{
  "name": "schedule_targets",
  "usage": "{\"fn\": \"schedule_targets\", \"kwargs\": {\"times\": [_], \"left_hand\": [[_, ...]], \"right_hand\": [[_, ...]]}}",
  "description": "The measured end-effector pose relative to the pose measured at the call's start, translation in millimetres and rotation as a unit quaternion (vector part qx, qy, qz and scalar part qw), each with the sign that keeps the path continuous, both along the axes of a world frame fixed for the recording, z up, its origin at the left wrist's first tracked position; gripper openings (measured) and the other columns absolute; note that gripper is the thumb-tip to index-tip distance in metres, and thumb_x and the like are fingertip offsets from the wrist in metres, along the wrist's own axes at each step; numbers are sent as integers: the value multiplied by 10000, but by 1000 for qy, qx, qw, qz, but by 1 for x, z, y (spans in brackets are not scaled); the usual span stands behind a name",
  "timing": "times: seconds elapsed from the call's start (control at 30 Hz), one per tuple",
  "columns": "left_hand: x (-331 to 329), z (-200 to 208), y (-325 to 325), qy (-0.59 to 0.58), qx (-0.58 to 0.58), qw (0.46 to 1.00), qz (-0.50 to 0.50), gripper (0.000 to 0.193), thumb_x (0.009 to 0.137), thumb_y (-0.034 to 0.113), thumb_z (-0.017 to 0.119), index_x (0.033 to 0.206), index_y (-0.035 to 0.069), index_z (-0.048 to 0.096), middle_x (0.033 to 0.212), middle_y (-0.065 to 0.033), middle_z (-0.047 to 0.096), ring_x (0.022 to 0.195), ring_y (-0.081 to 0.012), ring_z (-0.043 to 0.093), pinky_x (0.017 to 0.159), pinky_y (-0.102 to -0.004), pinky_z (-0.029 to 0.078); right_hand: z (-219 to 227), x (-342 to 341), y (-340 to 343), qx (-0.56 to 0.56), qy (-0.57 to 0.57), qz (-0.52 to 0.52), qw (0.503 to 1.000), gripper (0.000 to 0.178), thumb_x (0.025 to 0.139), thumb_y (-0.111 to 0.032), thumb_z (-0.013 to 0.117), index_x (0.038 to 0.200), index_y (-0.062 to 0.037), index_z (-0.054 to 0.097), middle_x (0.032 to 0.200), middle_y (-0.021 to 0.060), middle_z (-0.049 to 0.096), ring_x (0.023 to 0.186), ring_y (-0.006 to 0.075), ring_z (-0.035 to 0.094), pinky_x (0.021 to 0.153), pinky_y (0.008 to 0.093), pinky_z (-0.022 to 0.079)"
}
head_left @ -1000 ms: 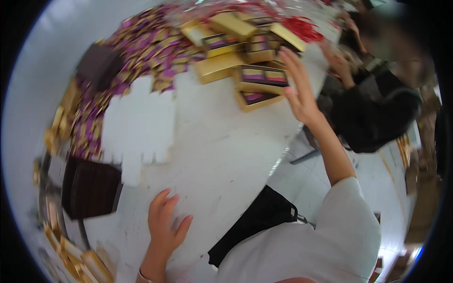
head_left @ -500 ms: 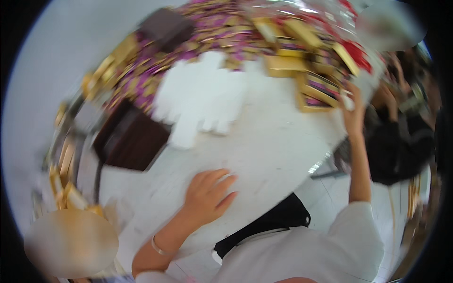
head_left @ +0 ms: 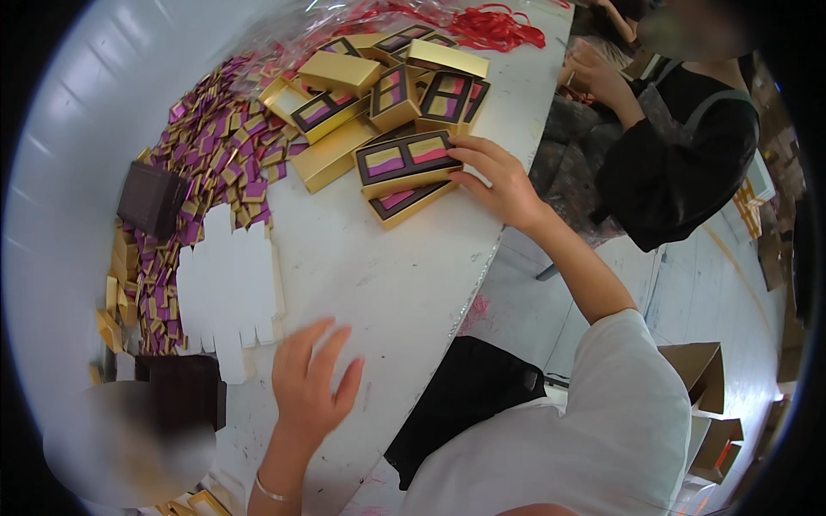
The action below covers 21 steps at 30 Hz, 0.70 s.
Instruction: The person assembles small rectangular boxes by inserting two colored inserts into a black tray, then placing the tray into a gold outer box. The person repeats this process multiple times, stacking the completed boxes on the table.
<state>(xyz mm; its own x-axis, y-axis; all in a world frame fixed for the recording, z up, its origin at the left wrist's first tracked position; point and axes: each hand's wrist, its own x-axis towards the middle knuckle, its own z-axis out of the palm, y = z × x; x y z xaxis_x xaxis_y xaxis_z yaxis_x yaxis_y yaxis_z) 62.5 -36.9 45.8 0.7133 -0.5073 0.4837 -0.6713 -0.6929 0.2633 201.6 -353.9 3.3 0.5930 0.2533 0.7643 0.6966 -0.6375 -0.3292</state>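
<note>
Pinching the gold box's (head_left: 406,166) right end is the right hand (head_left: 514,193), left hand (head_left: 311,387) spread.

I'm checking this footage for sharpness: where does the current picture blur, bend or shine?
In the head view, the left hand looks slightly blurred; the right hand at the open gold box is crisper; the table edge curves with fisheye distortion; clear plastic wrap glints; a smeared oval patch hides part of the dark brown box.

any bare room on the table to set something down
Widest: the white table between the white strips, gold boxes and left hand. A narrower patch separates the boxes from the right edge, beyond the right hand. Crowded: far side, with boxes, purple pieces, red ribbons.
</note>
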Motion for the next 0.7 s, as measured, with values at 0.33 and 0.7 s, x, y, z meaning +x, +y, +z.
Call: {"fn": "schedule_targets", "kwargs": {"times": [0.33,0.7], "left_hand": [[134,-23,-99,-11,28,999,35,564,811,232,633,1293,5,449,1398,-220,352,1271,-383,359,1027,-436,317],[22,83,-6,-97,139,971,168,685,764,173,628,1359,-15,345,1399,-193,358,1295,-370,320,1084,-463,197]], "right_hand": [[6,10,-4,-52,-54,37,996,244,672,-8,704,896,22,614,1005,147,600,933,319,597,768,360,508],[28,-16,-8,1,-46,21,999,470,726,-149,719,1151,-47,546,1219,170,490,1045,334,543,843,382,483]]}}
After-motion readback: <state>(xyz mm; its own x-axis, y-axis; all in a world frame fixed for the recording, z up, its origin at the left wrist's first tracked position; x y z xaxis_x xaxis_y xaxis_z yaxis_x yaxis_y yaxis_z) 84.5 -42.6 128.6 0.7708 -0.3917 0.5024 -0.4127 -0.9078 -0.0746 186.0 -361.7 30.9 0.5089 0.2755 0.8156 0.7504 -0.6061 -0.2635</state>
